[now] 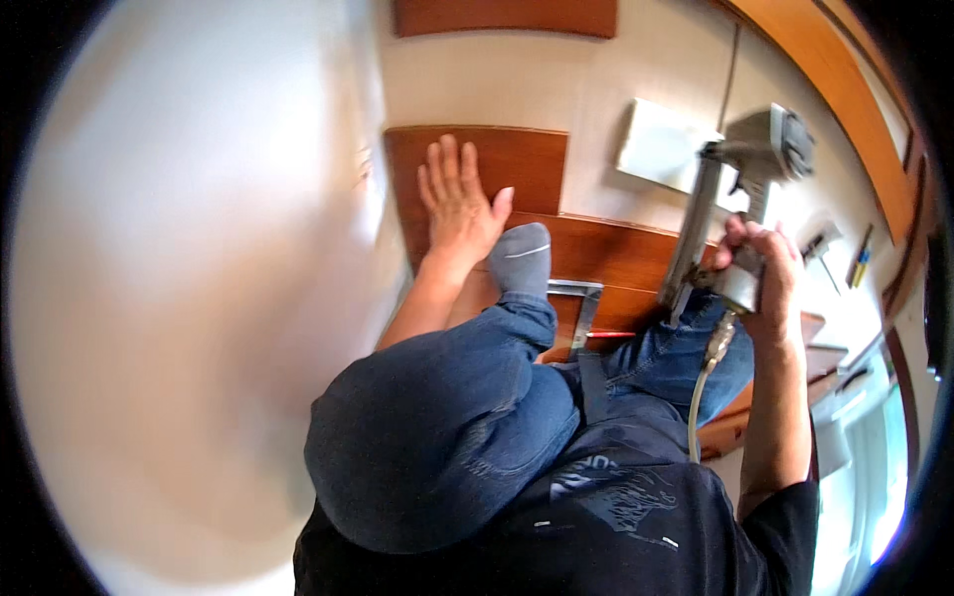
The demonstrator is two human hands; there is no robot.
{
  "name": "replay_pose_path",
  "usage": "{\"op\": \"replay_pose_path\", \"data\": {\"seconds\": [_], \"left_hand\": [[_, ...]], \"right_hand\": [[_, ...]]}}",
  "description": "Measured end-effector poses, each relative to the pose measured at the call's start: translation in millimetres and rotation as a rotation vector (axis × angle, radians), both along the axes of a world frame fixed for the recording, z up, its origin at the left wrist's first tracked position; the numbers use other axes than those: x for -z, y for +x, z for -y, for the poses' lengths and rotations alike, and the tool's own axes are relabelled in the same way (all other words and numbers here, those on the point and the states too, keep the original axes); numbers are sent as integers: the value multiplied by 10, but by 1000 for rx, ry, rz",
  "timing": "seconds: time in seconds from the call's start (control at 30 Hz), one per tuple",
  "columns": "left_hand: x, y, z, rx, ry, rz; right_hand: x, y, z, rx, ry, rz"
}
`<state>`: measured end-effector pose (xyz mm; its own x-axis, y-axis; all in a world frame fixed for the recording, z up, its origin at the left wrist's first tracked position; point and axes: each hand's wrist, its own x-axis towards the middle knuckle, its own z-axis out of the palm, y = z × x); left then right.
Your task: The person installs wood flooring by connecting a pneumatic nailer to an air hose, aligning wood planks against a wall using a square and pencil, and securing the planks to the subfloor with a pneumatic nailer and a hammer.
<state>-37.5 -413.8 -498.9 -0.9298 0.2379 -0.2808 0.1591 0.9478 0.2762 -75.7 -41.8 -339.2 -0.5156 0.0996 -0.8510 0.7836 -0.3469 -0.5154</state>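
My left hand [460, 214] lies flat, fingers spread, on a reddish-brown wood floor plank [527, 159] beside the white wall. That plank's far edge borders the pale floor surface, and more planks [606, 248] adjoin it on the near side. Raised at the right, my right hand [765, 263] is wrapped round the handle of a pneumatic nail gun [750, 159]. Its long magazine slants down toward my right knee. A pale air hose [699, 397] runs from the fitting at the handle's base. Whether a finger is on the trigger I cannot tell.
A metal square [588, 308] and a red pencil [609, 335] lie on the planks between my legs. Beyond are a white rectangular sheet [661, 144] and a loose plank [507, 15]. A hammer [820, 238] lies at the right. The wall [199, 298] rises close on my left.
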Motion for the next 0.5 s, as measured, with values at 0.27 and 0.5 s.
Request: {"op": "replay_pose_path", "data": {"seconds": [0.27, 0.5], "left_hand": [[-757, -760, 109, -42, 49, 217], [-1808, -2177, -309, 174, -29, 103]], "right_hand": [[-18, -91, -161, -123, -24, 21], [241, -51, -394, -291, 16, 38]]}}
